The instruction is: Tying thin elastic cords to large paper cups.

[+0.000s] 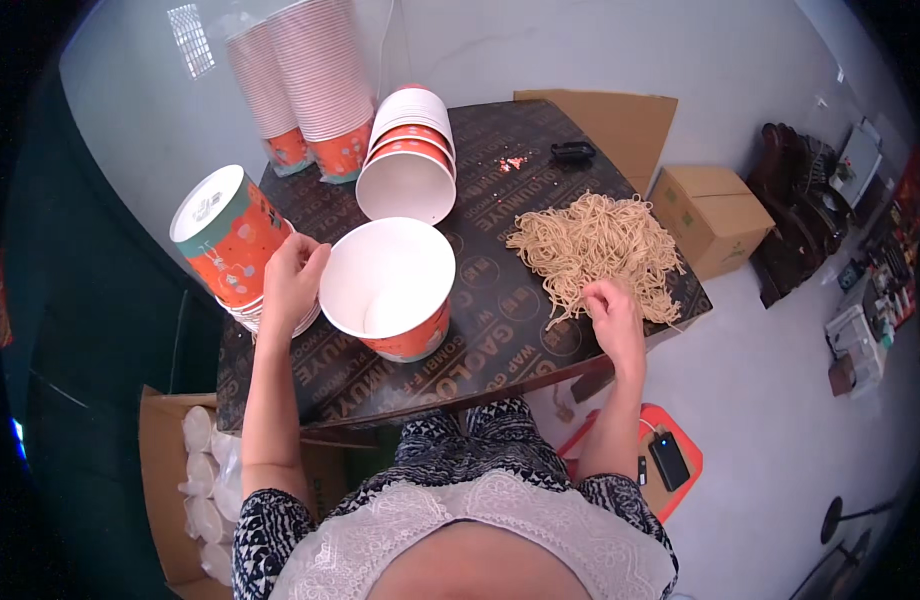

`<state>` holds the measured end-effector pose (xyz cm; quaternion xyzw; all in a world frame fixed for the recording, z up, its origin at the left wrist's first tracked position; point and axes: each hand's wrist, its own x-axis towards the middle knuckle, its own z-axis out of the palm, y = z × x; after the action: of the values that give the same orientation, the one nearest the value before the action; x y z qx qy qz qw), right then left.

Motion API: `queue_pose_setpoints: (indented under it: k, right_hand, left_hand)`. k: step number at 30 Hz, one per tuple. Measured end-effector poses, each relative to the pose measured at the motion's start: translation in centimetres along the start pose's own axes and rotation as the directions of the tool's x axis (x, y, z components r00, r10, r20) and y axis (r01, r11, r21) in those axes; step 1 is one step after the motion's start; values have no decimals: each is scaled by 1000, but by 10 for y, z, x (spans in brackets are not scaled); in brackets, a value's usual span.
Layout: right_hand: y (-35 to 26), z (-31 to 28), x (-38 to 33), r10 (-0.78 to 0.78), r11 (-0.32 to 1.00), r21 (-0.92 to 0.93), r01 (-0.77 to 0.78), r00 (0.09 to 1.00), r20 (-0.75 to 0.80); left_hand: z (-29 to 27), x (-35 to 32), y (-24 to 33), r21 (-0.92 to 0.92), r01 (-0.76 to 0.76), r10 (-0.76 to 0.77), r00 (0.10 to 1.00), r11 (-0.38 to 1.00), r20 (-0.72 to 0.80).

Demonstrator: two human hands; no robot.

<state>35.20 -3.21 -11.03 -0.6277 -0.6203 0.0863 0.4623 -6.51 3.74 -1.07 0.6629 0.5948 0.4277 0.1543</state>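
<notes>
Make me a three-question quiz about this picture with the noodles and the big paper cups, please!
1. Where is the noodle pile?
A. on the dark table
B. inside a cup
C. on the floor

2. What colour is the inside of the open cup in front of the person?
A. green
B. white
C. black

3. What is the right hand doing?
A. lifting a box
B. resting in the lap
C. pinching noodles at the pile's edge

Answers: 1 A, the noodles lie loose on the table. 2 B, the cup's inside is plain white, with the left hand at its rim. 3 C, its fingers close on strands nearest the person.
</notes>
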Motion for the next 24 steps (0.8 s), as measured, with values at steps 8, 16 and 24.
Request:
queue_pose_setpoints:
  k: [8, 16, 24]
  right_hand:
    - [-11, 10, 3, -131, 991, -6, 131, 991, -13]
    - [0, 17, 26, -169, 982, -111, 156, 978, -122]
    - [-13, 17, 42, -210, 961, -194, 196, 976, -54]
  left_hand:
    - [16, -81, 41, 142, -480, 488, 746, 866, -453]
    - [48, -134, 26, -143, -582, 517, 791, 800, -327]
    - [52, -144, 11, -176, -602, 503, 767, 779, -398]
